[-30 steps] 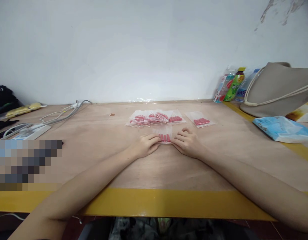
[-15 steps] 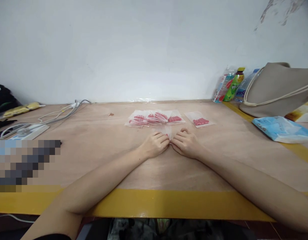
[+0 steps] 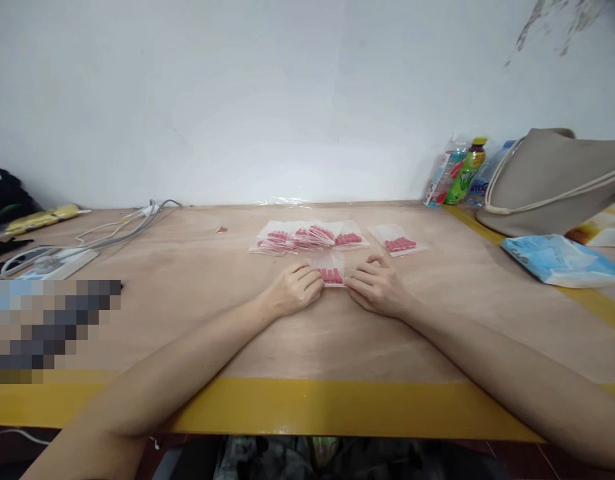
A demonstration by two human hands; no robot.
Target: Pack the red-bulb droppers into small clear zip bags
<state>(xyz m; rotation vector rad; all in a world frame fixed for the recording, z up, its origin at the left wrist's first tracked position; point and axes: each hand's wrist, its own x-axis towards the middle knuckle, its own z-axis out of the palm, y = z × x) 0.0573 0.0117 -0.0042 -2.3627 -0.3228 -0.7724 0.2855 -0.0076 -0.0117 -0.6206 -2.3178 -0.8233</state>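
Between my hands lies a small clear plastic bag [image 3: 332, 274] with several red pieces lined up in it. My left hand [image 3: 298, 289] has its fingers closed on the bag's near left edge. At the near right corner, my right hand [image 3: 376, 285] pinches the edge, its index finger curled up. Just behind is an overlapping pile of similar bags [image 3: 307, 235] with red contents. One more filled bag [image 3: 398, 241] lies apart, to the right of the pile and beyond my right hand.
A power strip [image 3: 62, 265] with cables sits at the left. Bottles [image 3: 466, 170] lean on the wall at the back right, beside a grey bag [image 3: 557, 173]. A blue packet [image 3: 562, 260] lies at the right. Yellow tape [image 3: 307, 407] runs along the table's front edge.
My left hand has slid left along the bag's near edge, away from my right hand. More of the bag and its row of red pieces now shows between them.
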